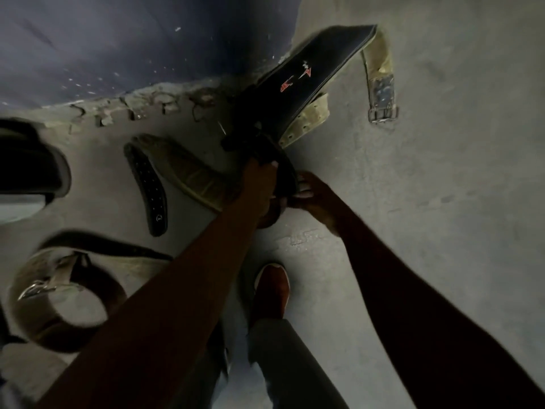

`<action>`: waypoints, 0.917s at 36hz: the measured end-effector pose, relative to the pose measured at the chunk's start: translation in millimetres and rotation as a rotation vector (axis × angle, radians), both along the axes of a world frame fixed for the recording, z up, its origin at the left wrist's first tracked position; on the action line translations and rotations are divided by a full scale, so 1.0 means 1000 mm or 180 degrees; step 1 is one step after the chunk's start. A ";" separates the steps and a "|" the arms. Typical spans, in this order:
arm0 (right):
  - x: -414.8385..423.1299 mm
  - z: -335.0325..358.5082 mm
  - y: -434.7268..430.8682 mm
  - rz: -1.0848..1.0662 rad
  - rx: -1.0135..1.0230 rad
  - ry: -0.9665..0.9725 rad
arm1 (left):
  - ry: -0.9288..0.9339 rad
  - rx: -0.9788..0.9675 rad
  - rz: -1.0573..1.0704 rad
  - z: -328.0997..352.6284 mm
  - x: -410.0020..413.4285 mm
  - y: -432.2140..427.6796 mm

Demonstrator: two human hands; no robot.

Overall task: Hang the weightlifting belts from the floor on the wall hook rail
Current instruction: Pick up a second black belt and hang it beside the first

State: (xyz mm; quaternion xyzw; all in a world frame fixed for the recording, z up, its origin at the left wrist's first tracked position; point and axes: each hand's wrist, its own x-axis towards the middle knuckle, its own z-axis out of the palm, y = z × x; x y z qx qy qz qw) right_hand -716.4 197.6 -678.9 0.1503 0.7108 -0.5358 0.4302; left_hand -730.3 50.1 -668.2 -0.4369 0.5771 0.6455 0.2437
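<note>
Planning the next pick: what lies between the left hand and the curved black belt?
A tan belt lies there, right beside the curved black belt; head view.

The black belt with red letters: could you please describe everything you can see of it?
The belt is broad and black, leather-looking, with red letters on its face and a tan lining. A narrow tan strap runs from its far end to a metal buckle; a second tan, hole-punched end shows beside the near part. The left hand grips its dark near end, and the right hand holds a dark strap just below. Whether the buckle rests on the floor is unclear.
</note>
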 end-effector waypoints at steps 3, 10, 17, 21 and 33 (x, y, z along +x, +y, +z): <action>0.006 0.030 -0.001 0.0024 -0.0009 -0.0158 | 0.0222 -0.0102 -0.0083 0.033 0.024 -0.009; 0.002 0.128 -0.032 -0.0250 -0.0423 -0.0256 | 0.0683 -0.0455 -0.0329 0.134 0.057 -0.040; -0.017 0.265 -0.081 -0.0767 -0.0638 0.0244 | 0.1129 -0.0569 -0.0766 0.240 0.063 -0.082; -0.021 0.339 -0.103 -0.0619 -0.0503 0.0467 | 0.1647 -0.0909 -0.1357 0.308 0.061 -0.103; 0.030 0.593 -0.148 -0.0269 -0.0839 0.1479 | 0.2385 -0.1011 -0.1889 0.580 0.095 -0.174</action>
